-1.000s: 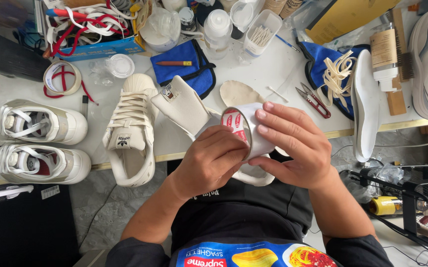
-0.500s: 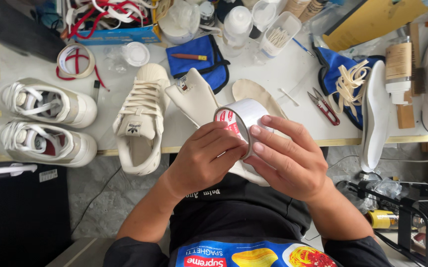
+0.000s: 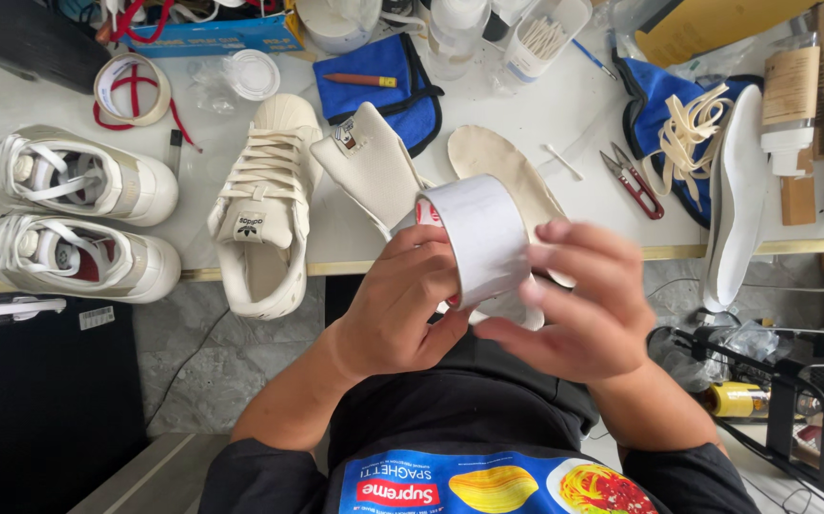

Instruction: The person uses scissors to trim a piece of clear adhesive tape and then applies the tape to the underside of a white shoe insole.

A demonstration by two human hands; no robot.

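Note:
I hold a wide roll of white tape (image 3: pixel 481 236) over my lap, just in front of the table edge. My left hand (image 3: pixel 402 306) grips the roll from the left, thumb against its side. My right hand (image 3: pixel 581 305) is against the roll's right and lower side, fingers spread and blurred; whether it grips is unclear. Under the roll a white shoe part (image 3: pixel 509 306) peeks out. A cream shoe tongue (image 3: pixel 369 164) and a cream insole (image 3: pixel 497 162) lie on the table just beyond my hands.
A cream sneaker (image 3: pixel 261 214) hangs over the white table's (image 3: pixel 564 114) front edge. Two white sneakers (image 3: pixel 59 219) sit at the left. Red-handled snips (image 3: pixel 633 183), a blue pouch (image 3: pixel 374 81), laces (image 3: pixel 688 133), a white sole (image 3: pixel 735 195), a tape ring (image 3: pixel 131 88) and bottles lie further back.
The tape roll has turned, so its white outer band now faces me instead of its red-printed core. Both hands have shifted around it. The view has moved slightly.

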